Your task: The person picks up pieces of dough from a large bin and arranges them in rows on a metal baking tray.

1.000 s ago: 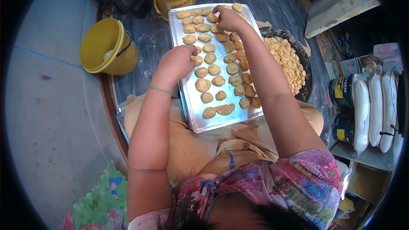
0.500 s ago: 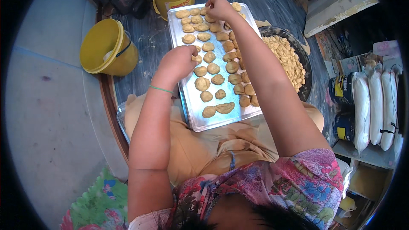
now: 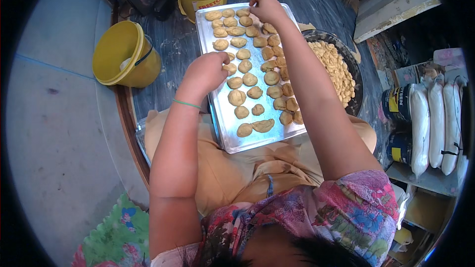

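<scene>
Your right hand [image 3: 268, 10] bends its fingers over the far end of the metal tray [image 3: 232, 141], just beside the top row of dough pieces [image 3: 236, 98]; I cannot tell whether that grip holds one. Your left hand [image 3: 210, 70] curls at the tray's left edge, fingertips by two pieces (its knuckles hide how closed the grip is). The tray's near end meets your lap. Right of it sits a round black pan [image 3: 360, 91].
</scene>
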A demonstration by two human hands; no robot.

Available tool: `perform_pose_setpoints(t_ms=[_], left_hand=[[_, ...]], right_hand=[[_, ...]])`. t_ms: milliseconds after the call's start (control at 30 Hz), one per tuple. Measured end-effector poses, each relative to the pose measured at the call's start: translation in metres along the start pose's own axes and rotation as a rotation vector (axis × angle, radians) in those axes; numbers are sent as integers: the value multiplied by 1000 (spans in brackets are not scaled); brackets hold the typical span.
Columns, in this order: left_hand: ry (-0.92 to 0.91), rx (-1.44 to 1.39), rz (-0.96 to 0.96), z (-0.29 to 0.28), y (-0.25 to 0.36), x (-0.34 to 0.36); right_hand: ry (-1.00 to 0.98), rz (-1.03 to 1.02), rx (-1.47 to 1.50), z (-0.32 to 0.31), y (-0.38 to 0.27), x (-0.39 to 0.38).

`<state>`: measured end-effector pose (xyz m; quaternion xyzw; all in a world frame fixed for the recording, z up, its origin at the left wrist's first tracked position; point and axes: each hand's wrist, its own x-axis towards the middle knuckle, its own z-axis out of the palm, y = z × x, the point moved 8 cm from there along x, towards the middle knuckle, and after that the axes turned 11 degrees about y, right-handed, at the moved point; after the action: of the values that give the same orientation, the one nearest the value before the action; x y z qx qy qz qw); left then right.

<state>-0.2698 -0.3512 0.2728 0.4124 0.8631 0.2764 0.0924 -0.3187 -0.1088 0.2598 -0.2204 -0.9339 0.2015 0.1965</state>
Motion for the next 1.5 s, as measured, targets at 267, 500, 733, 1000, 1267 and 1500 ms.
perform_pose_setpoints(t_ms=[267,500,733,1000,1267,1500], left_hand=[[-61,38,-26,9,5,4],[-73,32,-48,12,2,0],[-96,-6,-38,15,5,-2],[-74,28,-41,12,2,-6],[-62,31,-40,6,-2,-11],[-83,34,-20,11,4,-9]], right_hand=[[-209,-32,-115,8,6,-61],[-155,-34,-26,-12,9,-93],[-88,-75,35,-16,-2,-107],[-208,60,-51,-10,11,-125],[-173,148,-19,-39,2,-146],[-217,2,42,-12,0,-161]])
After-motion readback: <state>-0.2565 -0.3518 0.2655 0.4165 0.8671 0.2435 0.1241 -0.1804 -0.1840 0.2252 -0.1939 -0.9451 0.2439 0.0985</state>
